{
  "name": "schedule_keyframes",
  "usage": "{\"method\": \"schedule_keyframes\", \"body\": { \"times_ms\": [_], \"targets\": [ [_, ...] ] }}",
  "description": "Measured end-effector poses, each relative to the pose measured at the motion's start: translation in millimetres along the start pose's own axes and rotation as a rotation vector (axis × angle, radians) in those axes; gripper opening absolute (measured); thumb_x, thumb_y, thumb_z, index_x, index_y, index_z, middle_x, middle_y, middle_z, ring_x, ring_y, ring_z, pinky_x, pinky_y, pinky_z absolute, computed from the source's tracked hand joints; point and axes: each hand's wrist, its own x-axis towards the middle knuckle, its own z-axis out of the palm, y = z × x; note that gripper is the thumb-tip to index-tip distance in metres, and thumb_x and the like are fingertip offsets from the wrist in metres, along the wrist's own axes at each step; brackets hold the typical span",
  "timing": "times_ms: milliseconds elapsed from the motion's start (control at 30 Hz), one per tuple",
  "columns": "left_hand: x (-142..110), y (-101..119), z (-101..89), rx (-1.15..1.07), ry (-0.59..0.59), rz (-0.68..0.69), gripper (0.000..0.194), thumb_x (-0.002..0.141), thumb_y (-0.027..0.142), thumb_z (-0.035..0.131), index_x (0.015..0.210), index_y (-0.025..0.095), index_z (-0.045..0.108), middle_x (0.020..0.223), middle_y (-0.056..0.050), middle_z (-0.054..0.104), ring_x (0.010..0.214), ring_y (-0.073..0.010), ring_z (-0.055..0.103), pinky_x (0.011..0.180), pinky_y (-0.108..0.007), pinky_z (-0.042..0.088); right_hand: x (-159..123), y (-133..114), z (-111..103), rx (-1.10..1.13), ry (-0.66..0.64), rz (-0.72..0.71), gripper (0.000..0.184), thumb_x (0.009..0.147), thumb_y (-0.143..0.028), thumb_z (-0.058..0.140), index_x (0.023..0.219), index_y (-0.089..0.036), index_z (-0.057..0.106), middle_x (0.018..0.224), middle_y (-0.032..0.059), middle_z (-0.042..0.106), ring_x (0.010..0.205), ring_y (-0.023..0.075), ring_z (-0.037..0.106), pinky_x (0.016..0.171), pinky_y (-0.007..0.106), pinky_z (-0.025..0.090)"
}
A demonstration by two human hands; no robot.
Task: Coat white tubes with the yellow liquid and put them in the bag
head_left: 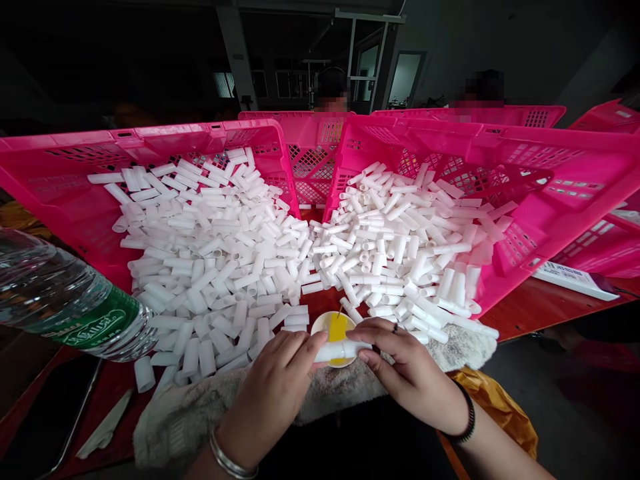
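Between my two hands is a white plastic tube [336,351], held level, with a line round it near the middle. My left hand [283,377] grips its left end between thumb and fingers. The thumb and fingertips of my right hand [400,357] close on the other end. Just behind the tube, and partly covered by it, sits a small pale bowl [317,325] with something yellow in it and a thin stick leaning at its rim. Loose white tubes lie heaped to the left [225,247] and to the right [395,240] beyond my hands.
Pink crates [315,137] lie open towards me around the heaps. At the left are a water bottle [75,300] and a dark phone [50,413]. A grey towel [175,427] lies along the red table's [525,310] front edge. Two people are beyond the crates.
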Motion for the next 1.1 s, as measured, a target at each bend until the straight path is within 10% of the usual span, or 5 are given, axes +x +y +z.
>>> {"method": "schedule_keyframes", "body": {
  "times_ms": [333,567,833,1100],
  "targets": [
    [-0.6,20.4,-0.7,-0.257,-0.088,-0.085,0.028,0.094,0.026,0.040,0.120,0.021,0.048,0.105,-0.007,0.062,0.094,-0.0200,0.060,0.080,-0.033,0.051,10.6,-12.0,-13.9,0.002,-0.126,-0.109,0.021,0.092,-0.023,0.045,0.108,-0.019,0.058,0.100,0.0093,0.062,0.094,0.0164,0.058,0.082,0.028,0.047],
    [-3.6,40.2,-5.4,-0.518,-0.114,-0.234,0.028,0.092,0.033,0.043,0.115,0.021,0.054,0.102,-0.007,0.063,0.091,-0.0209,0.058,0.082,-0.034,0.046,18.4,-15.8,-6.0,-0.170,-0.025,-0.071,0.036,0.095,-0.030,0.032,0.063,-0.019,0.045,0.062,0.0013,0.049,0.062,0.0131,0.045,0.063,0.029,0.037],
    [-2.1,57.9,-7.5,-1.819,-0.488,-0.807,0.035,0.078,0.048,0.059,0.085,0.013,0.059,0.049,0.008,0.035,0.038,-0.0019,0.015,0.039,-0.018,0.009,25.0,-11.7,-8.6,-0.078,-0.052,-0.366,0.035,0.092,-0.032,0.027,0.062,-0.021,0.041,0.061,0.0029,0.048,0.062,0.0147,0.046,0.064,0.031,0.040],
    [-1.7,73.0,-5.5,-1.582,-0.283,-0.817,0.037,0.075,0.051,0.063,0.079,0.015,0.053,0.053,0.007,0.037,0.041,-0.0022,0.020,0.040,-0.018,0.010,16.3,-25.2,-0.7,-0.029,-0.082,-0.011,0.040,0.093,-0.030,0.032,0.055,-0.019,0.037,0.053,-0.0027,0.041,0.050,0.0088,0.037,0.054,0.024,0.032]
  ]
}}
